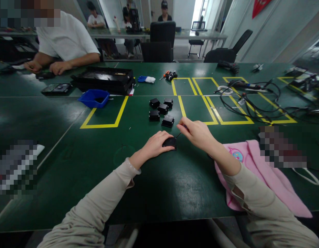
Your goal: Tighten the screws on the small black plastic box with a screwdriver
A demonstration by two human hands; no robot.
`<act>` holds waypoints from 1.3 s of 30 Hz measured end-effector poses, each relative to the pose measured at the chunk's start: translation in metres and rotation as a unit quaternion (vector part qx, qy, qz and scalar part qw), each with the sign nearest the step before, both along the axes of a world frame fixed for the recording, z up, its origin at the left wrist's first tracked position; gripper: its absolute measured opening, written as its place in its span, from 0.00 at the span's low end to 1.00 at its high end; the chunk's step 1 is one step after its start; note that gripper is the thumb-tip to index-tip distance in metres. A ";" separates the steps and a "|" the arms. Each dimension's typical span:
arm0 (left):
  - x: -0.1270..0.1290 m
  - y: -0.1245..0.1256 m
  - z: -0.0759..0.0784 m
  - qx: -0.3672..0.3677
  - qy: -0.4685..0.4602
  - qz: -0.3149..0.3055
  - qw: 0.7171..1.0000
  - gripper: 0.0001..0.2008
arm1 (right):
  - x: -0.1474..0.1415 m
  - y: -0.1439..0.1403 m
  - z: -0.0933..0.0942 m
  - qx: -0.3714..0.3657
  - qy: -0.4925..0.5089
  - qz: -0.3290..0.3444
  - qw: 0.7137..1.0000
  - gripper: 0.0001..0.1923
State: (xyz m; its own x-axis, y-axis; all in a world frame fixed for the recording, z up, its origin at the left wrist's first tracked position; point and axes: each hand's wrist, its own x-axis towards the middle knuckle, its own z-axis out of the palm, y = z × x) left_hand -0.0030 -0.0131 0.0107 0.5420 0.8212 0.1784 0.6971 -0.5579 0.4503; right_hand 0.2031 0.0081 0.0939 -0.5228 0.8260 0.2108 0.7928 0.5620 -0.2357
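Note:
On the green table, my left hand [159, 143] is closed round a small black box [170, 142], its fingers over the near-left side. My right hand [195, 132] pinches a thin dark tool [178, 135], whose shaft slants down to the box's right edge. Most of the tool's handle is hidden in my fingers, so its exact kind does not show. Just beyond the hands lie several similar black boxes, the nearest box [168, 120] a short way past my left hand.
Left of the boxes is a blue scoop-shaped bin [94, 98], with stacked black trays [105, 79] behind it. A pink cloth [252, 172] lies under my right forearm. Tangled black cables [247, 100] spread at right. Across the table a person in a white shirt [67, 38] works with both hands.

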 end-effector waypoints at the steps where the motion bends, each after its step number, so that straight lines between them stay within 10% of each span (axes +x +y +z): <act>1: 0.000 0.000 0.000 -0.001 -0.001 0.000 1.000 0.21 | 0.000 0.000 0.000 -0.001 0.003 0.000 1.000 0.17; 39: -0.001 0.001 0.001 -0.007 -0.003 -0.003 1.000 0.21 | 0.000 -0.004 0.004 0.013 -0.004 0.021 1.000 0.15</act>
